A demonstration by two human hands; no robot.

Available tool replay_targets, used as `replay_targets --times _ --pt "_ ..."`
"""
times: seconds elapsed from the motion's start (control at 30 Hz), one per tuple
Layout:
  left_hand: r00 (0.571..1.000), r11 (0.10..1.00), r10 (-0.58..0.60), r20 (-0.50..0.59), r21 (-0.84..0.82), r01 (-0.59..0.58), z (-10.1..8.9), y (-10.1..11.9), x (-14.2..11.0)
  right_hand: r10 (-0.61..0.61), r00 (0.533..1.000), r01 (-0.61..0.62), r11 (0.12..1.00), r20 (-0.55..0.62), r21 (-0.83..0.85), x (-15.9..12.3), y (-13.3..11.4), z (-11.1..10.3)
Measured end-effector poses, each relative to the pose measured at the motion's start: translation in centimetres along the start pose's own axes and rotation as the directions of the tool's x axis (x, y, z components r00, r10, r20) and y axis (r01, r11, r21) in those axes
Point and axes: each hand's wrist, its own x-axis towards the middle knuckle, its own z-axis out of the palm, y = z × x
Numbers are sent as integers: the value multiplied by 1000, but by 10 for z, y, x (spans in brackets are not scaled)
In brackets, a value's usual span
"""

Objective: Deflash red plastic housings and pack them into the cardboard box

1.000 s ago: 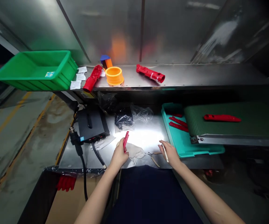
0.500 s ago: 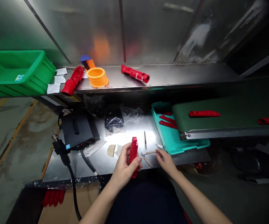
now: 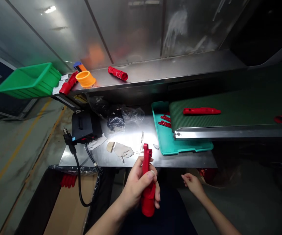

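My left hand (image 3: 141,182) is wrapped around a red plastic tubular part (image 3: 148,204), held upright at the front edge of the bench. The part has a round wide lower end and a narrow notched top. To the right and apart from it, my right hand (image 3: 193,186) hangs beyond the bench edge with its fingers curled together; whether anything small is between them cannot be seen. Behind the red part lie a utility knife (image 3: 142,140), a small grey blade-like piece (image 3: 156,146) and the metal tip of the pliers (image 3: 138,153), the rest hidden.
A teal tray (image 3: 187,148) with red pieces sits under the end of a green conveyor (image 3: 241,111) carrying red parts. Left are a glove (image 3: 123,150), a black box (image 3: 82,125) and a cable (image 3: 79,182). The shelf (image 3: 155,73) holds red parts, an orange ring (image 3: 86,79) and a green bin (image 3: 29,83).
My left hand has brought the red part nearer and turned it so its round lower end shows. My right hand has moved from beside the pliers out past the bench edge. The view has shifted.
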Motion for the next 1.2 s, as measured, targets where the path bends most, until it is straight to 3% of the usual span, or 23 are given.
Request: replay_targets --times 0.13,0.27,0.37,0.47,0.53,0.6,0.63,0.73,0.93,1.07,1.2 --pt "999 997 -47 -17 -69 46 22 -11 -5 -160 985 158 986 61 46 -12 -22 18" --pt "998 998 -64 -6 -4 64 30 -11 -10 -304 949 299 952 86 59 -36 -54 36" --pt "1000 998 5 -20 70 -3 25 -4 -15 -385 918 381 923 99 59 -47 -83 45" --pt "985 962 170 -42 222 -157 7 5 -18 -430 898 428 903 92 44 -47 -114 50" --pt "922 826 387 10 442 -351 -15 11 -18 -443 892 443 896 89 22 -42 -135 54" --pt "777 554 617 126 631 -543 -45 18 -16 -451 888 453 891 93 -9 -35 -158 60" --pt "692 435 704 162 671 -600 -62 22 -15 -454 885 459 888 100 -26 -31 -170 66" --pt "540 243 814 215 719 -652 -116 39 -15 -466 873 479 875 145 -72 -21 -208 90" --pt "410 56 873 263 782 -620 -199 90 -32 -501 807 562 815 311 -144 -18 -283 158" --pt "351 21 903 249 790 -613 -235 115 -42 -514 766 609 773 387 -178 -21 -313 192" --pt "314 5 917 245 782 -623 -262 129 -46 -501 766 611 762 402 -215 -20 -329 212"
